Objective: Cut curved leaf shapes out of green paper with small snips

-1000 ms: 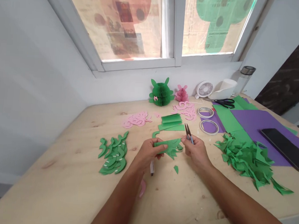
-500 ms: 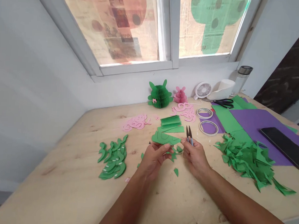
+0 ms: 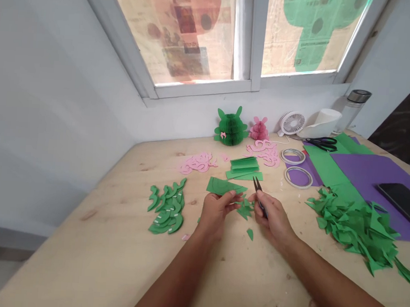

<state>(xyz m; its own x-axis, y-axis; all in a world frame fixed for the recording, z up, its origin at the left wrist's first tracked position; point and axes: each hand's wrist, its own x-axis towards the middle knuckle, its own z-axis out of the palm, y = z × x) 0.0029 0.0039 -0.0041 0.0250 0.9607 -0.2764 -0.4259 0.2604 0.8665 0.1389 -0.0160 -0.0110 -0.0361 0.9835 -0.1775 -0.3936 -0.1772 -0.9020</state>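
Note:
My left hand (image 3: 218, 211) grips a green paper piece (image 3: 220, 186) with curved outlines on it, held above the table. In my right hand (image 3: 273, 219) is a small pair of scissors (image 3: 258, 186), its dark blades pointing up and away, slightly parted and apart from the paper. Green offcuts (image 3: 245, 208) lie between the hands. Beyond them sit folded green paper strips (image 3: 244, 164) and a flat green strip (image 3: 244, 176). Left of my left hand is a stack of curved green cutouts (image 3: 167, 216), some with white tape bits.
Green scraps (image 3: 357, 225) heap at the right, beside purple paper (image 3: 368, 169) and a phone (image 3: 401, 202). Tape rolls (image 3: 298, 177), black-handled scissors (image 3: 321, 143), a fan (image 3: 292, 123) and a bottle (image 3: 353, 110) stand further back. Pink cutouts (image 3: 195, 163) and a green honeycomb figure (image 3: 231, 128) lie near the wall.
The green paper has turned in my left hand, its curved lower edge now less visible. The scissors have tilted to the left. The whole view has shifted, with the table things sitting further right.

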